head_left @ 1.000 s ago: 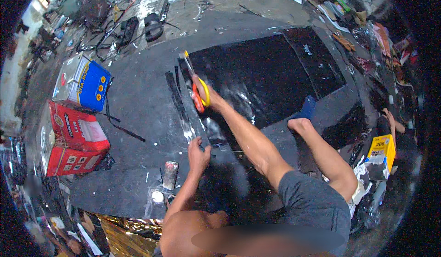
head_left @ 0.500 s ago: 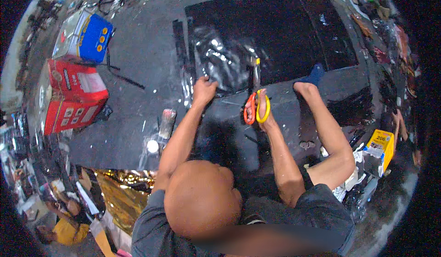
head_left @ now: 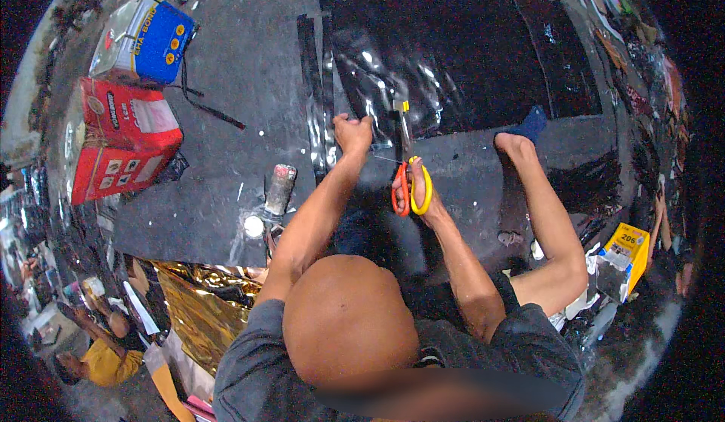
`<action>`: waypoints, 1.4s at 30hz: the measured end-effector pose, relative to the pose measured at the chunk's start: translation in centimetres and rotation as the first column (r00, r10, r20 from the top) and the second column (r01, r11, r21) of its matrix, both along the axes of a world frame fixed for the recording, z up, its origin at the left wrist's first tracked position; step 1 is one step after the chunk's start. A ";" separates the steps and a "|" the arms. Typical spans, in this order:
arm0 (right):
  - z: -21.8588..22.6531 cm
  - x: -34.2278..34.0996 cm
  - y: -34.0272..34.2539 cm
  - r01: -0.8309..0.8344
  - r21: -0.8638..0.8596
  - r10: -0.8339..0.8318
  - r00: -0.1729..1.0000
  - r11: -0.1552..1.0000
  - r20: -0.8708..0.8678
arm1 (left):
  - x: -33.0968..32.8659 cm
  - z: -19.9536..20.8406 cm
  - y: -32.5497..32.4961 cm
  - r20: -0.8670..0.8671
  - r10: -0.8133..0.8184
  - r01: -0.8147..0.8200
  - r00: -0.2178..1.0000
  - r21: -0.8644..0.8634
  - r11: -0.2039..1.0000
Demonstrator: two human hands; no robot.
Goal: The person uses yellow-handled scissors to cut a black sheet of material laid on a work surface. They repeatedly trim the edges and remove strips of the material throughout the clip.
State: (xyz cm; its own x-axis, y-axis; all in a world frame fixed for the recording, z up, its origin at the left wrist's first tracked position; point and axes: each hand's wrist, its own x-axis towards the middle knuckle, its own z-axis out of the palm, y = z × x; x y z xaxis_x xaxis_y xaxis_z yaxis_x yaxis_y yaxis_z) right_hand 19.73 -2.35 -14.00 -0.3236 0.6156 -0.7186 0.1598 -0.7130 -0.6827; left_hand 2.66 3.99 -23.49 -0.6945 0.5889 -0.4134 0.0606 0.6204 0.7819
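A glossy black plastic sheet (head_left: pixel 445 52) lies spread on the dark surface in front of me, wrinkled and shiny at its near left part. My left hand (head_left: pixel 353 135) is closed on the near left edge of this sheet, fingertips partly hidden. To its right, my right hand (head_left: pixel 432 209) grips scissors (head_left: pixel 427 184) with one orange and one yellow handle. Their blades point away from me over the sheet's near edge, with a yellow spot by the tip. Narrow black strips (head_left: pixel 308 60) lie along the sheet's left side.
At left stand a blue-and-white box (head_left: pixel 165 42) and a red box (head_left: pixel 128 143). A cylindrical container (head_left: pixel 281 188) and a white round thing (head_left: pixel 254 226) are by my left forearm. Gold foil (head_left: pixel 200 309) lies lower left; a yellow box (head_left: pixel 633 252) stands right. Another person (head_left: pixel 113 361) sits lower left.
The scissors and my right hand have shifted left and nearer to me relative to the sheet. My left hand keeps its place at the sheet's edge. The whole view has shifted slightly.
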 end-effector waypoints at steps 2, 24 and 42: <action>0.1 -0.3 -0.3 -0.007 -0.007 0.007 1.000 1.000 0.010 | 0.0 0.1 0.2 -0.089 -0.025 0.023 0.996 -0.018 1.000; -2.0 -3.5 -6.6 -0.283 -0.286 0.272 0.959 0.916 -0.080 | -8.0 2.4 -2.2 0.385 -0.286 0.288 0.878 0.053 0.956; -1.6 -4.1 -5.7 -0.137 -0.126 0.149 0.985 0.982 0.089 | -5.9 2.8 -5.0 0.283 -0.334 0.351 0.899 -0.010 0.936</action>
State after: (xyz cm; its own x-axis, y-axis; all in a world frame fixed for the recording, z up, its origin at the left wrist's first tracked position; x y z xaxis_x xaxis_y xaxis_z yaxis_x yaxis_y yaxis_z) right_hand 15.63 -8.05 -15.62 -0.3272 0.4758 -0.8164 0.3277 -0.7532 -0.5703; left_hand -3.23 -0.98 -20.68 -0.3095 0.7386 -0.5989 0.0683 0.6454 0.7608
